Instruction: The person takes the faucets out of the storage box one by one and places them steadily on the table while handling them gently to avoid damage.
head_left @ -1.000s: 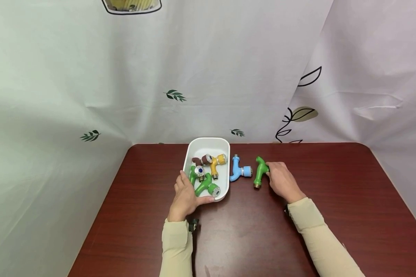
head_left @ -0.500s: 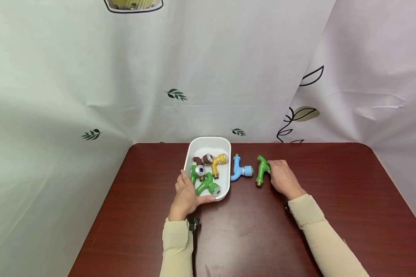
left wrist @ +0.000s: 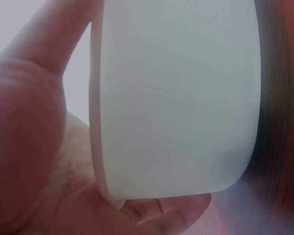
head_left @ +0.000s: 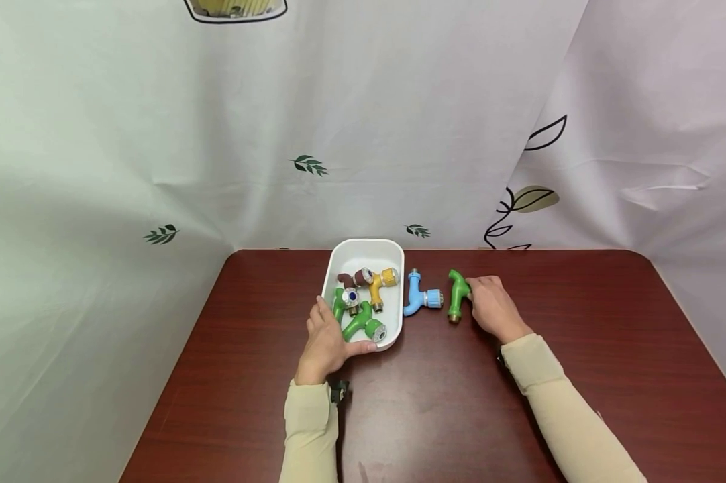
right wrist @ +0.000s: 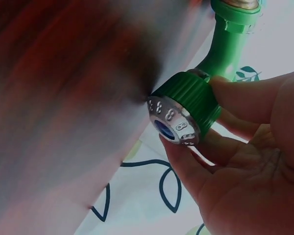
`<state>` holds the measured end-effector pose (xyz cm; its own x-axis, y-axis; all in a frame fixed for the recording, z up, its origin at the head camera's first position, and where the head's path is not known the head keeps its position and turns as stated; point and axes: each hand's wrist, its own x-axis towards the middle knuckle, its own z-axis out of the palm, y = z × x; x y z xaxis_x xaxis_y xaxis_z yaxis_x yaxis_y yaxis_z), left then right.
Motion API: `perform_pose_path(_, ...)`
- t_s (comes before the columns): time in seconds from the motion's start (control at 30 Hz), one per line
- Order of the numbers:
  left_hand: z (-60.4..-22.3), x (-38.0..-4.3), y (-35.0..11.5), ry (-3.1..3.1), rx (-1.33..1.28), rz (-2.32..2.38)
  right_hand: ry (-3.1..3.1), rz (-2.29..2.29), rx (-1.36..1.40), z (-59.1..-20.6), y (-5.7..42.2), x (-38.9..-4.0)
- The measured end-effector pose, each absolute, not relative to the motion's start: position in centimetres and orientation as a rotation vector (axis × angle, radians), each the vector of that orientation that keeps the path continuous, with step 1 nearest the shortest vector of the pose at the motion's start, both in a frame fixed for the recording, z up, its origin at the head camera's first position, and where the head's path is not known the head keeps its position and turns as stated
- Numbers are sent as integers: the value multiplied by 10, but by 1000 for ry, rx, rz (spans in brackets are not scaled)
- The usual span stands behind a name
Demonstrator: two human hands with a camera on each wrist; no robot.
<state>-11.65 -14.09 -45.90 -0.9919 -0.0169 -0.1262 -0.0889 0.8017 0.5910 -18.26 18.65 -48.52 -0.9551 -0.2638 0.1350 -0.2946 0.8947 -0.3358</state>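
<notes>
My left hand (head_left: 323, 343) holds the near-left corner of a white plastic tray (head_left: 397, 322), thumb along the front rim and fingers along the left side. The left wrist view shows the tray's outer wall (left wrist: 181, 98) close up between thumb and fingers. Inside the tray lie two green taps (head_left: 358, 320), a yellow tap (head_left: 375, 292) and a dark red tap (head_left: 357, 277). My right hand (head_left: 494, 308) pinches another green tap (head_left: 457, 295) by its ribbed knob (right wrist: 186, 98), its brass threaded end towards me.
A light blue tap (head_left: 415, 295) lies between the tray and the right hand's green tap. All stand near the back edge of the dark red wooden table (head_left: 423, 416). Behind it hangs a pale curtain (head_left: 363, 121) with leaf prints.
The right hand and its green tap have shifted slightly towards the back of the table, and the tap stands a little straighter. The left hand stays on the tray.
</notes>
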Motion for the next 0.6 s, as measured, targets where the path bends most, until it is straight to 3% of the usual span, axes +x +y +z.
perform_pose_path(0.6, -459, -115, -141, 2846, -105, 1000, -3007, 549, 422, -484, 183, -186)
